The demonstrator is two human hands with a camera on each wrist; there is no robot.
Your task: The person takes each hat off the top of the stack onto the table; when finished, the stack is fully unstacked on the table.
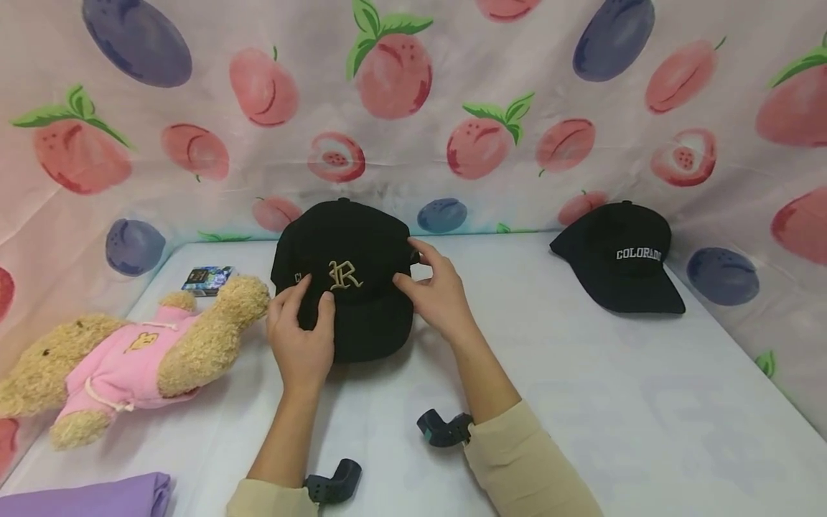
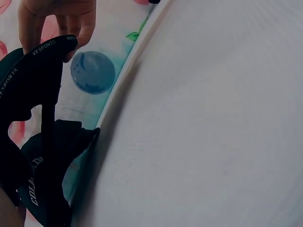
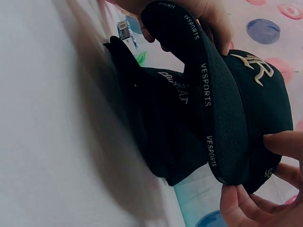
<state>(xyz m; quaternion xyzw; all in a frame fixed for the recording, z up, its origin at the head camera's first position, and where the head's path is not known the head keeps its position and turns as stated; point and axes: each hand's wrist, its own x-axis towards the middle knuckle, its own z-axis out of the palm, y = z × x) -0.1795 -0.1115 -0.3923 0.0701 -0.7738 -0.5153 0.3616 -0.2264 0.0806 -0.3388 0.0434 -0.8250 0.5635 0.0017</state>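
Observation:
Both hands hold a black baseball cap (image 1: 371, 316) with a gold letter R, lifted upright with its brim downward. My left hand (image 1: 301, 334) grips its left side, thumb on the front. At the right side my right hand (image 1: 442, 291) pinches the edge between thumb and fingers. The right wrist view shows VESPORTS tape inside the held cap (image 3: 253, 109) and, below it, another dark lettered cap (image 3: 161, 118), which the held one hides in the head view. A black COLORADO cap (image 1: 623, 262) rests at the back right, untouched.
Left of the hands lies a teddy bear (image 1: 129, 359) in pink clothing. Behind it is a small blue patterned box (image 1: 208, 280). Folded purple cloth (image 1: 90, 497) sits at the front left corner of the white table (image 1: 646, 402). Fruit-print fabric (image 1: 413, 172) rises behind.

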